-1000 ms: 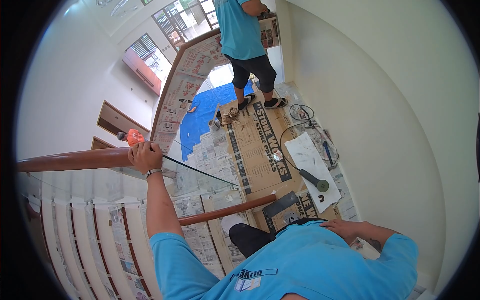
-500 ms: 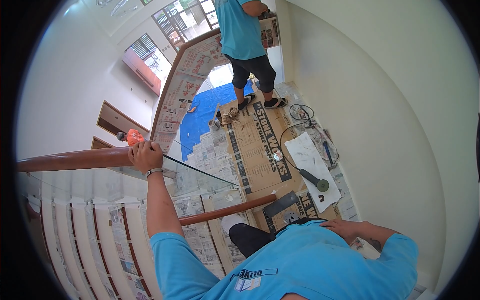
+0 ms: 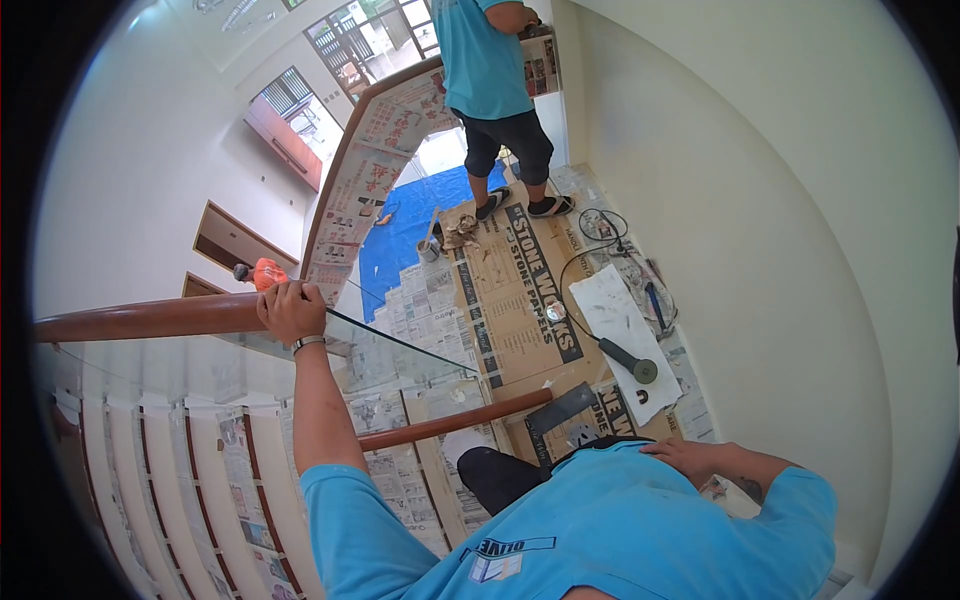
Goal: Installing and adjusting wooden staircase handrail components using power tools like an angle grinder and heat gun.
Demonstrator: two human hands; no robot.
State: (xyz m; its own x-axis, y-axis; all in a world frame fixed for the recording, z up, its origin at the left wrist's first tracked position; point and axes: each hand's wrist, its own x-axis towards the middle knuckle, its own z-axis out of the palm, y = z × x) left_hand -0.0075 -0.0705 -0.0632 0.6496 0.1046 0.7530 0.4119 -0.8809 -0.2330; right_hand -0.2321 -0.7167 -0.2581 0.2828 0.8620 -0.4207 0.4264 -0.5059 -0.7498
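My left hand (image 3: 292, 310) is wrapped over the end of a brown wooden handrail (image 3: 150, 318), its arm stretched forward with a band on the wrist. Below the rail runs a glass panel (image 3: 400, 345). My right hand (image 3: 685, 457) lies flat against the waist of my blue shirt (image 3: 620, 510), holding nothing that I can see, with some fingers partly hidden. A lower wooden rail (image 3: 460, 422) crosses in front of my dark-clad knee (image 3: 500, 480). Beyond, an angle grinder (image 3: 628, 360) with a round head lies on a white sheet (image 3: 605, 300).
Cardboard (image 3: 530, 345) covers the landing, with a cord (image 3: 570, 270) looping across it. A co-worker (image 3: 485, 70) stands on its far end. A can (image 3: 428, 250) stands near a blue tarp (image 3: 400, 215). Newspaper-covered stair treads (image 3: 255, 480) lie left. A curved wall (image 3: 760, 250) rises right.
A pale patch beside my knee has mostly gone from view, and the leg has shifted slightly. Both hands stay where they were.
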